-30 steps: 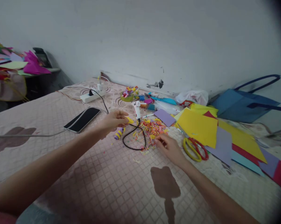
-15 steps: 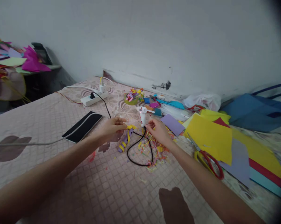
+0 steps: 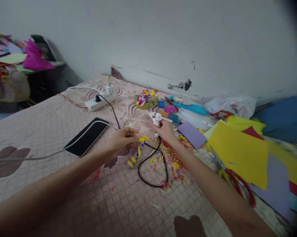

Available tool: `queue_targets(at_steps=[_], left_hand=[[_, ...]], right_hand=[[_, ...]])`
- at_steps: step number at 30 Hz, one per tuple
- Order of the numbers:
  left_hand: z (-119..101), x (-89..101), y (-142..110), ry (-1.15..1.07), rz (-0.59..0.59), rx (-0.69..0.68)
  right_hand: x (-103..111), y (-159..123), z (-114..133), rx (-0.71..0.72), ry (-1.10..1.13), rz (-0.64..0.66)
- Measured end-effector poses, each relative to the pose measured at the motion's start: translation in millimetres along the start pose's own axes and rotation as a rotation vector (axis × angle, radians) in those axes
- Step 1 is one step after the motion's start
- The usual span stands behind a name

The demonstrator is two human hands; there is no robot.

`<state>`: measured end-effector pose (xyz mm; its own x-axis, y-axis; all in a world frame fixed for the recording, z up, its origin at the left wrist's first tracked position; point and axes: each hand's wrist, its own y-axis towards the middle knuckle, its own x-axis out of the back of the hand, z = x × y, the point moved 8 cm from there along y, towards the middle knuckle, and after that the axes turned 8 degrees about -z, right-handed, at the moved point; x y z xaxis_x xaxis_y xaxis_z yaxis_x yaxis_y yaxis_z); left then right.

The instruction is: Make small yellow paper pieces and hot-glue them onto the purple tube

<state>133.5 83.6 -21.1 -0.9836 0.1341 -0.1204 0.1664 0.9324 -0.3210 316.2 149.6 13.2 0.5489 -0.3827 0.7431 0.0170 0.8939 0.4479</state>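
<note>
My left hand (image 3: 122, 141) pinches the end of a yellow paper strip (image 3: 144, 139). Below the fingertips slants a purple paper roll (image 3: 136, 152) with yellow strip wound around it; its lower end points toward me. My right hand (image 3: 166, 131) is closed around the handle of a white glue gun (image 3: 155, 119), whose nozzle points left. A white glue stick (image 3: 167, 119) juts from the gun's back. From its base a black cord (image 3: 141, 174) loops over the quilted cover. Part of the handle is hidden by my fingers.
Colourful paper shreds (image 3: 173, 161) lie beside my right wrist. Red-handled scissors (image 3: 233, 179) rest on yellow sheets (image 3: 239, 148) at the right. A black phone-like slab (image 3: 88, 136) and a power strip (image 3: 100, 102) are at the left. A bowl (image 3: 143, 105) holds small paper pieces.
My right hand has closed around the glue gun's handle, where before its fingers were beside the base. My left hand keeps its pinch on the yellow strip. The view has shifted slightly.
</note>
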Motion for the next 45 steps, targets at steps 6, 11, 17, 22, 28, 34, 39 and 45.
queue_targets(at_steps=[6, 11, 17, 22, 28, 34, 39, 45], left_hand=[[-16.3, -1.2, -10.3, 0.065, -0.050, -0.058], [-31.5, -21.3, -32.1, 0.220, 0.056, -0.200], [-31.6, -32.2, -43.7, 0.430, 0.072, -0.318], [-31.7, -12.3, -36.6, 0.302, -0.046, -0.213], [-0.8, 8.0, -15.9, 0.081, -0.063, 0.041], [10.2, 7.9, -15.8, 0.030, -0.033, 0.132], [8.2, 7.2, -20.8, 0.022, -0.030, 0.103], [8.0, 10.5, -27.1, 0.006, -0.032, 0.095]], right_hand=[[29.0, -3.3, -4.4, -0.085, 0.144, -0.169], [55.3, -22.3, -8.0, -0.198, 0.382, -0.215], [74.4, -51.8, -7.5, -0.356, 0.601, -0.198], [80.2, -71.4, -4.5, -0.383, 0.674, -0.177], [75.1, -96.2, -4.1, -0.475, 0.753, -0.039], [79.7, -105.6, 3.7, -0.412, 0.618, 0.102], [77.3, -110.2, 9.5, -0.336, 0.539, 0.231], [79.0, -112.7, 19.6, -0.205, 0.494, 0.292]])
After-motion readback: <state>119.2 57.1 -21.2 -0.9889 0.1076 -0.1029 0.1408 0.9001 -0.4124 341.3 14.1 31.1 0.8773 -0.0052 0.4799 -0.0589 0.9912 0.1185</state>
